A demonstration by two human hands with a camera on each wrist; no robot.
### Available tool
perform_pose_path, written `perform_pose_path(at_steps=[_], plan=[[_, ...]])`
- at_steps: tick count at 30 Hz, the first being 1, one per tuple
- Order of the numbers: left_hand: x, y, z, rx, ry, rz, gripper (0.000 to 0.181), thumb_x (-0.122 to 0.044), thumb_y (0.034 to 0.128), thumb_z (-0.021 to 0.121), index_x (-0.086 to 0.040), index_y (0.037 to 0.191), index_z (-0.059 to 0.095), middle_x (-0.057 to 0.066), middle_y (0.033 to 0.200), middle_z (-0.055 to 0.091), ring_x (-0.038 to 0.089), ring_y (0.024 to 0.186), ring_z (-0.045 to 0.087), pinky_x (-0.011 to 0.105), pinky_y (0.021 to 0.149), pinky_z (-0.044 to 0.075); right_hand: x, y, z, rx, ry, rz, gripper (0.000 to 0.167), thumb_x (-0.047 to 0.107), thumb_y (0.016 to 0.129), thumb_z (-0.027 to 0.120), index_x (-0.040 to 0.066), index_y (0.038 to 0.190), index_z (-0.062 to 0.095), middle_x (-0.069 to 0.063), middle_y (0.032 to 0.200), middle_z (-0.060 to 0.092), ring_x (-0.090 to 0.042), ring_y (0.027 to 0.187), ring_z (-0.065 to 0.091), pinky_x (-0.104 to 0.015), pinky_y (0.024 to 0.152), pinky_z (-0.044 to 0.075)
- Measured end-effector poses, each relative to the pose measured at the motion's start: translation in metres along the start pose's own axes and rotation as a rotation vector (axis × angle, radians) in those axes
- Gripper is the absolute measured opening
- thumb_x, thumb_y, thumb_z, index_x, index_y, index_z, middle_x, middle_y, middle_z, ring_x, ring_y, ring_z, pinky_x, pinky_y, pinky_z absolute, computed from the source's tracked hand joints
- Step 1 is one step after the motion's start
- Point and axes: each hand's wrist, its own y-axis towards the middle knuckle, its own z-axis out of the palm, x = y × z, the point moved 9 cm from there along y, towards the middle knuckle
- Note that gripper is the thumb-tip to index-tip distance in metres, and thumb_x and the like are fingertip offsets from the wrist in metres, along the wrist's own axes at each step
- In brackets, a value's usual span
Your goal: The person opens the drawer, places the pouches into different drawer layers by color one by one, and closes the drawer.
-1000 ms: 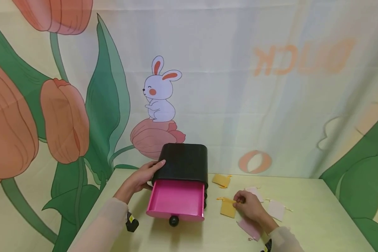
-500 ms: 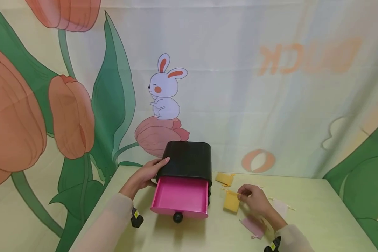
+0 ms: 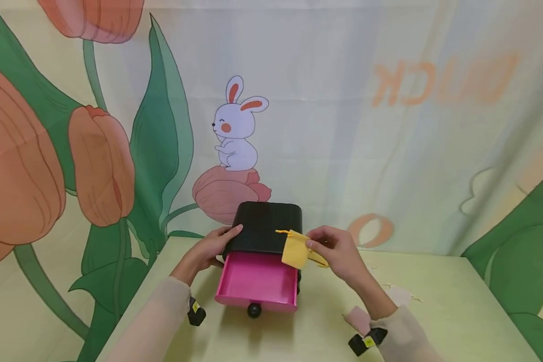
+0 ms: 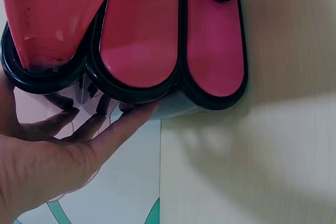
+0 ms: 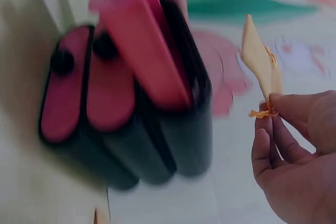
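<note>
My left hand (image 3: 210, 248) holds the black drawer cabinet (image 3: 267, 229) at its left side, thumb over the top edge. In the left wrist view, spread fingers (image 4: 121, 132) touch the rounded side. The pink top drawer (image 3: 258, 281) is pulled out and its visible floor is bare. Level with the cabinet top, my right hand (image 3: 339, 254) pinches a small yellow drawstring pouch (image 3: 295, 250) near its corded neck, just right of the drawer. In the right wrist view, the pouch (image 5: 258, 59) hangs between thumb and fingertips.
Another yellow pouch (image 3: 318, 259) lies behind the held one, partly hidden. A pink pouch (image 3: 358, 319) and a whitish pouch (image 3: 400, 294) lie on the table at the right. Two lower drawers (image 4: 142, 35) are closed. A printed curtain (image 3: 326, 125) hangs behind.
My right hand has lifted the yellow pouch off the table and carried it up and left toward the cabinet. The left hand keeps its place on the cabinet.
</note>
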Motion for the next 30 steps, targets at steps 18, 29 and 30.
perform_pose_path(at_steps=[18, 29, 30], plan=[[0.003, -0.003, -0.004, -0.03, 0.024, -0.019, 0.102, -0.074, 0.0932, 0.062, -0.011, 0.166, 0.027, 0.023, 0.159, 0.046, 0.05, 0.138, 0.051, 0.062, 0.09, 0.06, 0.029, -0.006, 0.113, 0.054, -0.221, -0.089, 0.011, 0.014, 0.095, 0.082, 0.019, 0.102, 0.075, 0.009, 0.094, 0.072, -0.013, 0.082, 0.063, -0.023, 0.075, 0.059], [0.002, -0.002, -0.001, -0.016, 0.027, -0.024, 0.104, -0.074, 0.0935, 0.062, -0.01, 0.166, 0.025, 0.025, 0.161, 0.041, 0.053, 0.141, 0.046, 0.064, 0.093, 0.058, 0.038, -0.013, 0.117, 0.072, -0.304, -0.163, 0.017, 0.012, 0.092, 0.084, 0.011, 0.107, 0.075, 0.001, 0.099, 0.074, -0.012, 0.085, 0.063, -0.025, 0.078, 0.06], [0.001, -0.002, -0.002, -0.017, 0.029, -0.025, 0.103, -0.073, 0.0939, 0.062, -0.01, 0.166, 0.025, 0.025, 0.162, 0.041, 0.053, 0.142, 0.045, 0.064, 0.093, 0.058, 0.041, -0.014, 0.113, 0.069, -0.301, -0.173, 0.02, 0.013, 0.092, 0.085, 0.01, 0.109, 0.075, 0.0, 0.102, 0.075, -0.012, 0.086, 0.064, -0.025, 0.079, 0.06]])
